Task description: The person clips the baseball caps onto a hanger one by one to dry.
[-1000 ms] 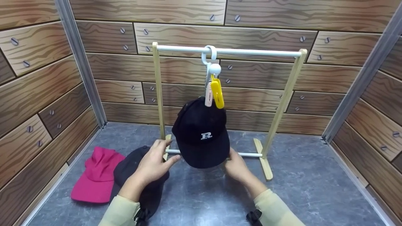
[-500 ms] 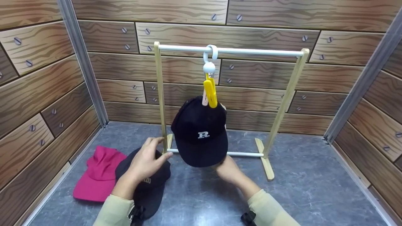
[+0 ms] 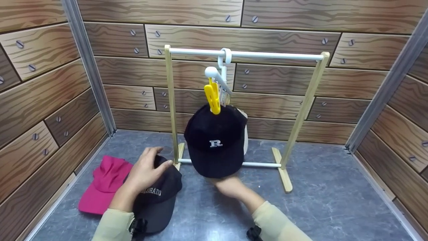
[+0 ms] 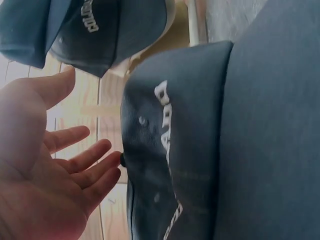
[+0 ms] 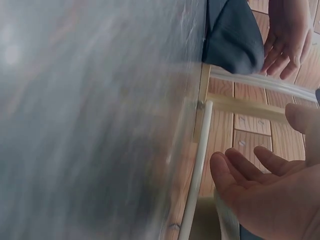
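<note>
A black cap with a white R [image 3: 215,160] hangs by a yellow clip [image 3: 212,97] from a white hanger [image 3: 222,75]. Part of a light-coloured item [image 3: 246,139] shows behind it. Under its brim is my right hand [image 3: 230,186], fingers hidden in the head view. The right wrist view shows that hand [image 5: 275,195] with loosely extended fingers and nothing gripped. My left hand [image 3: 145,170], fingers spread, is over a dark lettered cap [image 3: 158,204]. In the left wrist view its fingertips come close to that cap [image 4: 170,150]; contact is unclear.
The hanger's hook loops over the white top rail [image 3: 277,55] of a small wooden-sided rack. A pink cap [image 3: 105,184] lies left of the dark lettered one on the grey floor [image 3: 327,194]. Wood-patterned walls [image 3: 284,36] enclose the sides and back.
The hanger has turned, its ball end and yellow clip swinging left. My right hand has shifted left under the brim. My left hand has drawn left, uncovering lettering on the lower dark cap.
</note>
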Demonstrator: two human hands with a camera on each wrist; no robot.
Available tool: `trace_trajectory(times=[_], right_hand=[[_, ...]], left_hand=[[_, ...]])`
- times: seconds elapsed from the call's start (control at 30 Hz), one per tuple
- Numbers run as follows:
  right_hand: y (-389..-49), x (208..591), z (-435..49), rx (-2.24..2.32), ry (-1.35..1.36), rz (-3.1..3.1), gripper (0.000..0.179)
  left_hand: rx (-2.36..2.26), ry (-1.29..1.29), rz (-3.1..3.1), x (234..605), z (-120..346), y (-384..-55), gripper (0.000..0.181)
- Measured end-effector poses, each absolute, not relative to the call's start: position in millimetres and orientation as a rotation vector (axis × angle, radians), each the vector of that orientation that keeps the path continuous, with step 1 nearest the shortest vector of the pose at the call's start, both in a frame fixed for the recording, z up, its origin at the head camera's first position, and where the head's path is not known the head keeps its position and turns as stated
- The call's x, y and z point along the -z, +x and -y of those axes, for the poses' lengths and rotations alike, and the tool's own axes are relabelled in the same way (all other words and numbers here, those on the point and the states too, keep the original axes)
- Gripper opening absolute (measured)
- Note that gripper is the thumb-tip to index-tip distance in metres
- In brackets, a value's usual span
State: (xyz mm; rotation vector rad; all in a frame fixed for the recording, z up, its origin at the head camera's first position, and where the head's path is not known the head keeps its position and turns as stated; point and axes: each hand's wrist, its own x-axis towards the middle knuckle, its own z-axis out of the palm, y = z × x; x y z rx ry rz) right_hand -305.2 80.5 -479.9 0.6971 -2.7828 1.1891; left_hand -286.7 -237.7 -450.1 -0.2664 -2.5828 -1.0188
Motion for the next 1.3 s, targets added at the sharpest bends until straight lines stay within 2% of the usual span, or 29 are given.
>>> trace_trajectory(times=[0.5,0.6,0.77,0.87,1.07,1.3], right_hand=[[-299,476,-31,-1.196,0.625,3.035,0.085],[-299,476,-21,-1.248,0.682,3.001,0.082],[-302,479,-4,-1.477,0.88,2.807,0.062],[-305,482,5,-1.566,0.964,2.723,0.056],[-305,483,19,-1.603,0.947,2.743,0.055],[-306,484,28,-1.513,0.886,2.808,0.064]], left_hand=[[1.13,-0.193,2.601,453,266,-288,0.065],[1.143,-0.172,2.611,454,272,-288,0.065],[1.154,-0.143,2.648,458,281,-289,0.067],[1.176,-0.136,2.663,460,286,-289,0.067],[1.243,-0.11,2.679,461,291,-288,0.069],[1.25,-0.094,2.724,464,295,-288,0.071]])
